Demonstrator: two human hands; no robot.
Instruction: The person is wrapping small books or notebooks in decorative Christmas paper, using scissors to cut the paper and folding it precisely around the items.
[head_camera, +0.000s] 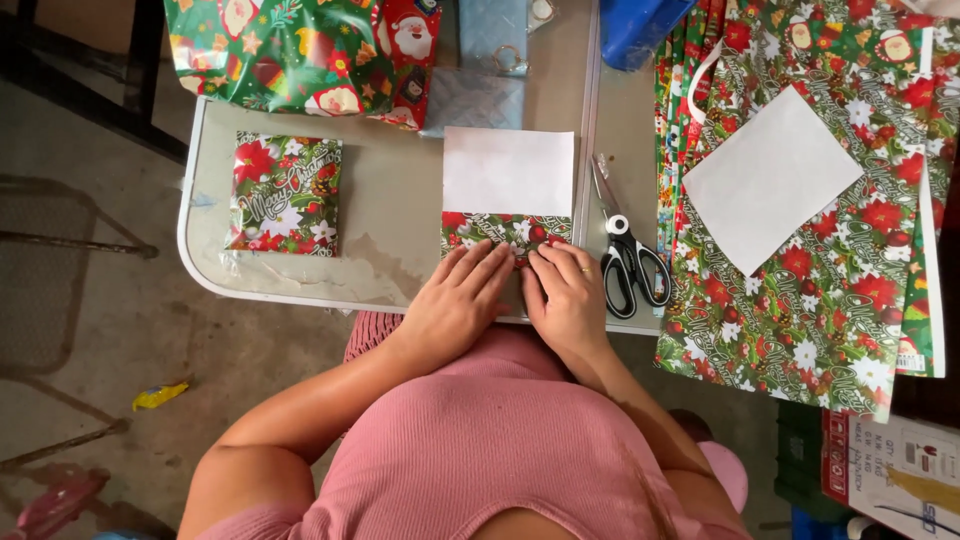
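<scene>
Wrapping paper pressed flat by left hand and right hand.

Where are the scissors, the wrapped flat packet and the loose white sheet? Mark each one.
scissors (628, 262): head view, on the pivot above the black handles.
wrapped flat packet (286, 193): head view, middle of its patterned face.
loose white sheet (768, 178): head view, centre of the paper.

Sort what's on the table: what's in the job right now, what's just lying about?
In hand: left hand and right hand pressing the wrapping paper over the white sheet.
Lying about: scissors, wrapped packet, paper stack, blue tub.
</scene>
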